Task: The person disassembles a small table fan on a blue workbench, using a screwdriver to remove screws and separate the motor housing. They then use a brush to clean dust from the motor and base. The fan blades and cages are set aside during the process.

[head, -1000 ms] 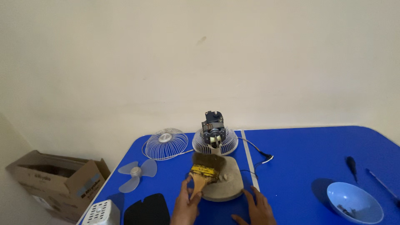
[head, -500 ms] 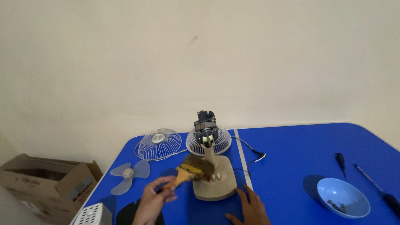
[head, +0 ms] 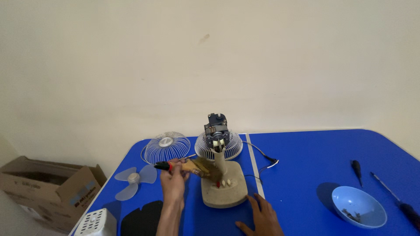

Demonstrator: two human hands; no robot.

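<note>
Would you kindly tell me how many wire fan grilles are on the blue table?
2: one grille lies near the table's back-left corner, the other grille sits behind the fan stand.

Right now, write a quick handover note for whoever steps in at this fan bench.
Left hand: grips a paintbrush, bristles against the fan stand's neck.
Right hand: flat on the blue table beside the fan base, holding nothing.
Done: guards and blade are off; front grille, rear grille and fan blade lie on the table, motor bare.
Left: brushing in progress; nothing refitted. Bowl holds small parts, screwdrivers at right.
</note>
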